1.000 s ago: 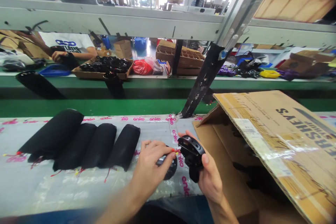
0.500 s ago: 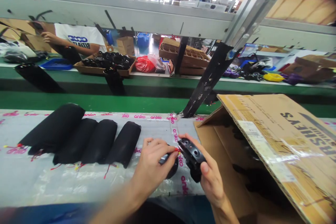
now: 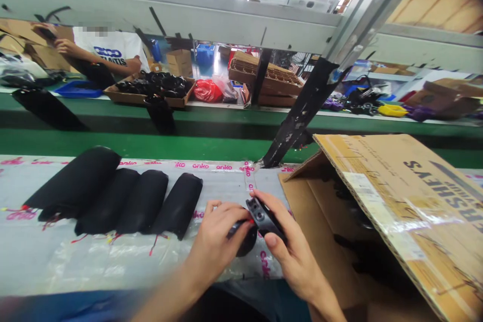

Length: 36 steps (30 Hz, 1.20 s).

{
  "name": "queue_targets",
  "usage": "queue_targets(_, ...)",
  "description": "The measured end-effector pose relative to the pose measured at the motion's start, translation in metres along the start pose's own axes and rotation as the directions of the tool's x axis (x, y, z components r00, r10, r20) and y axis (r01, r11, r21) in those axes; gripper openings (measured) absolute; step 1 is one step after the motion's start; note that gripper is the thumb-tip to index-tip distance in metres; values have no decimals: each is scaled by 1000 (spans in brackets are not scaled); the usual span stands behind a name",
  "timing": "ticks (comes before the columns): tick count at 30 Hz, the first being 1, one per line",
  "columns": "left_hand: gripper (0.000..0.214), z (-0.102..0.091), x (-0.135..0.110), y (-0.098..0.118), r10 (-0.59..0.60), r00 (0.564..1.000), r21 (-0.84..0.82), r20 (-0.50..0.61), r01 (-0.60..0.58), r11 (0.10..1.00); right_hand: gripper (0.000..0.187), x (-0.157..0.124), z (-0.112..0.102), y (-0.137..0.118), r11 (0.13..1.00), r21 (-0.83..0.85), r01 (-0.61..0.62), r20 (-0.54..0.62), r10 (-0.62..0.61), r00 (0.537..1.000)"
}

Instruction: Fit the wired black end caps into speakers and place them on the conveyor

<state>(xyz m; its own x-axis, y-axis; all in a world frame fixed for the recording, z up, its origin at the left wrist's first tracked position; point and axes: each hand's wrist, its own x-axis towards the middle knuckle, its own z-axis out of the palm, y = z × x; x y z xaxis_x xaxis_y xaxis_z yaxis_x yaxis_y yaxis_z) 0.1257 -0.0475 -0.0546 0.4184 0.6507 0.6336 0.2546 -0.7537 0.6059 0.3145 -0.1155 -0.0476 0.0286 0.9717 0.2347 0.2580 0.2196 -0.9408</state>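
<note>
and there's the left hand [image 3: 215, 244] curled round a dark round piece [image 3: 247, 244], the right hand [image 3: 296, 256] pinching a black plastic housing [image 3: 264, 219] right beside it, lower centre, over the plastic-sheeted tabletop [image 3: 113, 266], cardboard box [image 3: 339, 221] just right!

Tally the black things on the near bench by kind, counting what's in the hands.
Black padded sleeves: 4
Round black part in the left hand: 1
Black part with holes in the right hand: 1
Total: 6
</note>
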Motion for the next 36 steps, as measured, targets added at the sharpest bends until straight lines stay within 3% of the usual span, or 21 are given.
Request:
queue_targets(3,11,-2,-1,0,-50,998,19,-44,51,999,64,-1,0,3,996,82,-45,-8,45,999)
queue_targets(6,16,-1,-7,-1,-84,992,-33,-99,81,996,61,-9,4,8,995,49,-84,-50,86,995)
queue_targets(13,41,-1,-24,-10,-17,997,-309,-72,-6,951,65,-12,10,8,992,58,-108,-64,112,992)
queue_targets(17,31,-10,-23,-13,64,998,-236,11,-59,970,64,-11,11,10,983,105,-149,-81,158,984)
queue_targets(23,21,-21,-20,-15,256,965,-119,59,-247,962,66,-14,11,9,976,130,-177,-72,187,980)
queue_targets(30,34,-27,-18,-12,238,958,-61,162,-231,971,61,-15,12,9,974,135,-182,-82,194,978)
queue_targets(36,15,-15,-13,-6,107,994,-79,-33,-109,991,62,-15,17,8,978,131,-161,-92,174,981)
